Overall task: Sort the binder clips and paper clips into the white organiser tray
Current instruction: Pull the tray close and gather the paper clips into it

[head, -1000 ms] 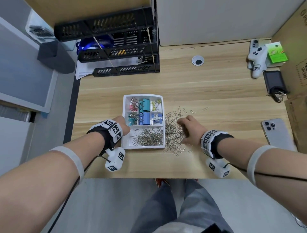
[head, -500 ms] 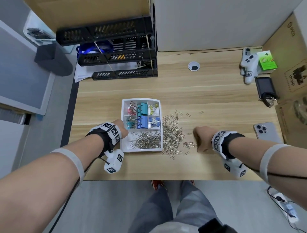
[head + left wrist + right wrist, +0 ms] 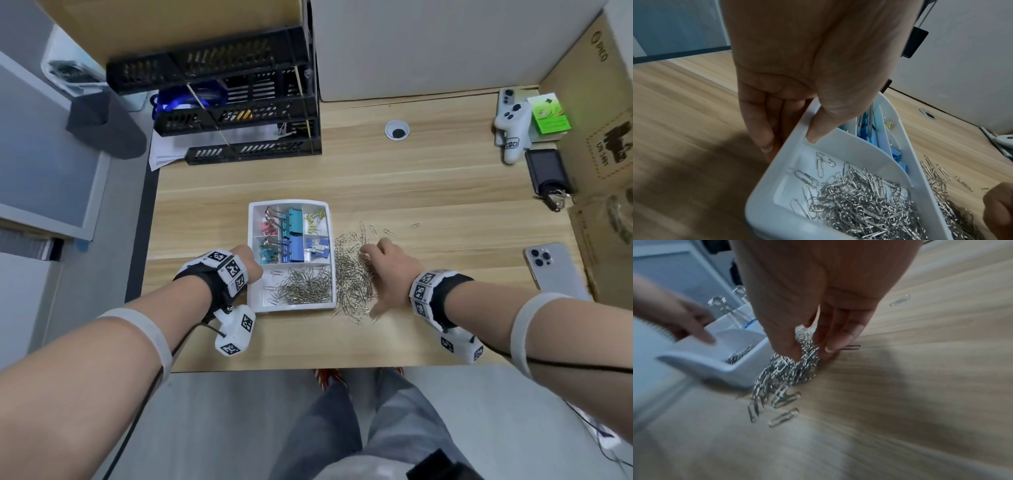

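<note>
The white organiser tray (image 3: 294, 308) (image 3: 764, 194) (image 3: 731, 373) lies mid-desk. Its upper compartments hold pink, teal, blue and yellow binder clips (image 3: 294, 233); the wide front compartment holds silver paper clips (image 3: 305, 287) (image 3: 863, 203). My left hand (image 3: 248, 260) (image 3: 791, 141) grips the tray's left wall, thumb inside the rim and fingers outside. A loose pile of paper clips (image 3: 352, 284) (image 3: 781, 378) lies on the desk against the tray's right side. My right hand (image 3: 380, 263) (image 3: 809, 350) is down in that pile, thumb and fingers closed around a bunch of clips.
Black stacked letter trays (image 3: 239, 113) stand at the back left. On the right are a phone (image 3: 555, 270), a white controller (image 3: 512, 130), a green box (image 3: 549, 116), a black holder with keys (image 3: 548, 174) and cardboard boxes (image 3: 603, 137). The desk's front edge (image 3: 308, 366) is near.
My right hand pulled away to the right of the pile as a fist, then came back left onto the loose clips. The left hand stayed on the tray.
</note>
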A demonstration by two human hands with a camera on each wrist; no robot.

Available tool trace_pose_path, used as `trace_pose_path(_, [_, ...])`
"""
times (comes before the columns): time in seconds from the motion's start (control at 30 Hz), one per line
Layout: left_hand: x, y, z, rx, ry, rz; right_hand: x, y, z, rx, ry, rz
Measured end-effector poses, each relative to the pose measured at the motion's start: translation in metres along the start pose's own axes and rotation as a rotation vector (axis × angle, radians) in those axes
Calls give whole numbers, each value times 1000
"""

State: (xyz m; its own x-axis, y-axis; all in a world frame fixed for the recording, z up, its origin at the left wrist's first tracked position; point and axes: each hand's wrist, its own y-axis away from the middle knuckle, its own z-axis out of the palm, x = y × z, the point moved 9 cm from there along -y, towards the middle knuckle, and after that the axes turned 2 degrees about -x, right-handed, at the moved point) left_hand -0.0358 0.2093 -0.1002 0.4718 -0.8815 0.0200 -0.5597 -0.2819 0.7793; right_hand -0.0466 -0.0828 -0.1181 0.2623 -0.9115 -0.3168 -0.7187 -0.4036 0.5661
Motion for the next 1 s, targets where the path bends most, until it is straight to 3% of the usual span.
trace_pose_path(0.1, [-1, 0, 1, 4, 1, 5, -7, 1, 15, -33, 133, -2])
trace_pose_path(0.37, [-2, -4, 2, 9, 31, 8, -8, 0, 4, 119, -44, 98])
trace_pose_path(0.67, [-4, -4, 2, 20, 25, 12, -26, 0, 21, 41, 82, 56])
trace_pose_path(1.0, [-6, -8, 7, 2, 102, 16, -23, -16, 6, 141, -92, 57])
